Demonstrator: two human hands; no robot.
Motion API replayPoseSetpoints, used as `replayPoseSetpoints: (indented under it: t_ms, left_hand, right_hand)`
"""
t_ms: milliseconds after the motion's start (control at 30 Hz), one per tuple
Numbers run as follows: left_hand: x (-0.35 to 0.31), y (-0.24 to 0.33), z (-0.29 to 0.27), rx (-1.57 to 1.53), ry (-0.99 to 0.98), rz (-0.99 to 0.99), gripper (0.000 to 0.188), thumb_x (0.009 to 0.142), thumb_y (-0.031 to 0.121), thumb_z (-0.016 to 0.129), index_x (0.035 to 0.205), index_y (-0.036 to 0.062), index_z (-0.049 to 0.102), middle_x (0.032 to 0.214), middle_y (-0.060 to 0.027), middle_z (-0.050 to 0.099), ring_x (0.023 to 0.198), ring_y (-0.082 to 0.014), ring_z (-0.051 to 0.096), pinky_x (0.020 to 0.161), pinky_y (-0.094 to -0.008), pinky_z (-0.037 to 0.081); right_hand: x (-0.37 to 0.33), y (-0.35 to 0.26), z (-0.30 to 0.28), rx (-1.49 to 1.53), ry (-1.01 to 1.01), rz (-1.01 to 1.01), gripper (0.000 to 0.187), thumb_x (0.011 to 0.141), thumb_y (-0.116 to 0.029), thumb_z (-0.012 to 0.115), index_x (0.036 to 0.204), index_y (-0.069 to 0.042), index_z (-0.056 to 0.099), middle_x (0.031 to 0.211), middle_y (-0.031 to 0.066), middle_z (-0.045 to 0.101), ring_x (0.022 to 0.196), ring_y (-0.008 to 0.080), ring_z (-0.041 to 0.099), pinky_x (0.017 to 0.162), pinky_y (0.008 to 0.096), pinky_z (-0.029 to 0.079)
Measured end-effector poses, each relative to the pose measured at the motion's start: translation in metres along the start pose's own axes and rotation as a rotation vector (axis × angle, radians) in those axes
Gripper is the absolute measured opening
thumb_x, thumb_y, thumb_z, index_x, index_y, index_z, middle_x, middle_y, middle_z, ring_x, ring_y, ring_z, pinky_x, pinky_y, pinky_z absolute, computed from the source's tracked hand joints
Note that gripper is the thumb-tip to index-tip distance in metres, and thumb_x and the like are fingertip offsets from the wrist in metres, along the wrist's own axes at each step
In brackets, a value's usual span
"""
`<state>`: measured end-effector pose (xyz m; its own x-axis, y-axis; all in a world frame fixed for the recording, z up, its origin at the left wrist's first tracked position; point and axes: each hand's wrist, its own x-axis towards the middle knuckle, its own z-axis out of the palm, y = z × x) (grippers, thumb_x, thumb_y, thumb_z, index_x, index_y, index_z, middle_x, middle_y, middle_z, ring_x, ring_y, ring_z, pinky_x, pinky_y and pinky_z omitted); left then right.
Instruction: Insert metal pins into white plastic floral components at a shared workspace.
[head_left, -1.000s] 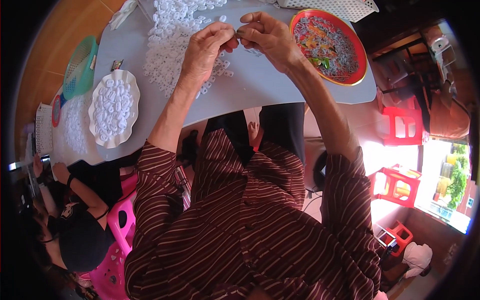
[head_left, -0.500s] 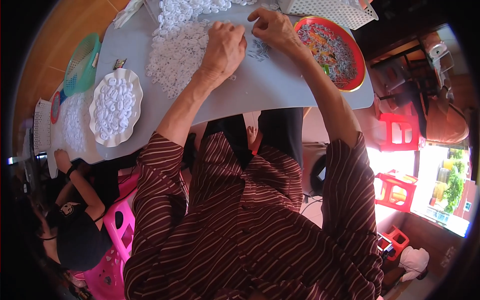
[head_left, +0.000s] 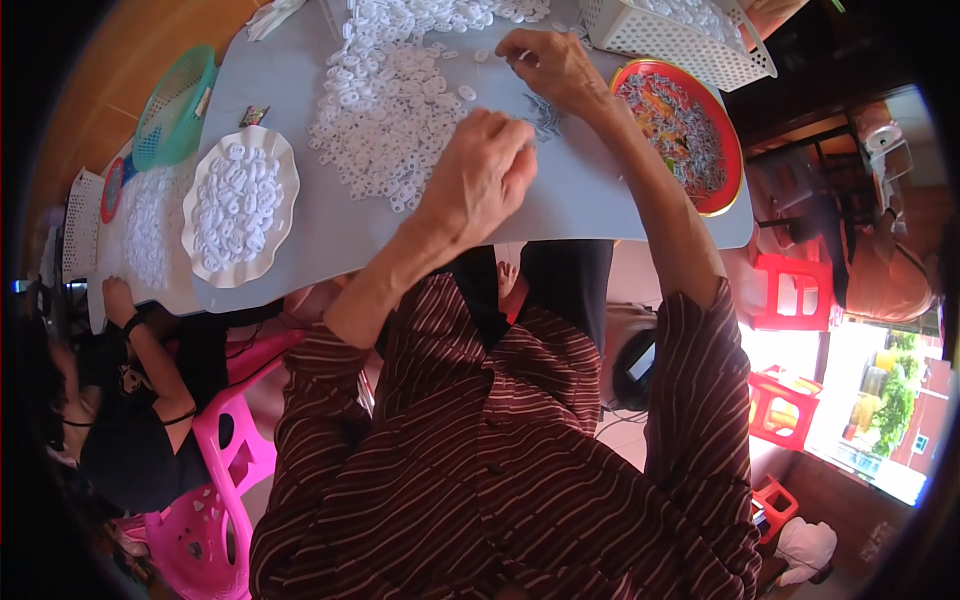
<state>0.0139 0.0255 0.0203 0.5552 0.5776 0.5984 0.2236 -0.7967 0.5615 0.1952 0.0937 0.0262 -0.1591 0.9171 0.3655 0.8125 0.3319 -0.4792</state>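
Observation:
My left hand [head_left: 482, 172] is above the near part of the grey table, its fingers curled together; what they hold, if anything, is hidden. My right hand [head_left: 556, 68] is farther off, thumb and forefinger pinched on a small white piece, too small to name exactly. A wide heap of small white oval pieces with holes [head_left: 385, 120] spreads left of my hands, with a few loose ones by the right fingertips. Below the right hand lies a little scatter of thin grey metal-looking bits [head_left: 545, 115]. More of these fill a red round tray [head_left: 733, 150] beside my right forearm.
Left stands a scalloped white dish [head_left: 290, 190] piled with white ovals, near a green basket [head_left: 190, 90]. A white perforated basket [head_left: 650, 45] of white pieces sits at the back right. A person [head_left: 150, 400] sits at left by a pink chair [head_left: 235, 440]; red stools [head_left: 790, 290] stand at right.
My left hand has drawn back toward the near edge and slightly right, away from my right hand. The right hand stays near its place, fingers pinched. The whole view has shifted slightly.

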Motion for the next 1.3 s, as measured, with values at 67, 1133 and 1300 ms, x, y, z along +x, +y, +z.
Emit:
replayPoseSetpoints:
  t_ms: [67,1133,1300]
  left_hand:
    - [-0.014,0.008,0.003,-0.132,0.016,-0.06,0.012,0.075,-0.001,0.058,0.086,0.0003,0.053,0.076,-0.0151,0.053,0.073,-0.0329,0.052,0.066,-0.0382,0.044]
    - [-0.014,-0.002,-0.007,-0.557,0.318,-0.392,0.016,0.092,0.018,0.053,0.092,0.0015,0.054,0.078,-0.0049,0.058,0.067,-0.009,0.053,0.064,-0.0234,0.043]
    - [-0.003,0.001,0.003,-0.568,0.164,-0.44,0.015,0.091,0.016,0.053,0.09,0.0018,0.057,0.073,-0.0036,0.061,0.067,-0.0084,0.056,0.061,-0.023,0.043]
  right_hand:
    - [0.013,0.002,0.013,-0.039,0.055,-0.12,0.021,0.076,-0.004,0.058,0.096,-0.003,0.065,0.088,0.0118,0.067,0.079,0.0236,0.066,0.074,0.0341,0.051]
    - [-0.05,-0.046,-0.015,0.698,-0.101,0.217,0.019,0.08,-0.018,0.067,0.089,-0.002,0.07,0.062,0.0005,0.058,0.058,0.0049,0.05,0.051,0.0208,0.04]
    - [-0.083,-0.048,-0.02,0.682,-0.03,0.254,0.019,0.082,-0.018,0.067,0.091,-0.001,0.07,0.064,0.0014,0.059,0.059,0.0054,0.05,0.053,0.0216,0.042]
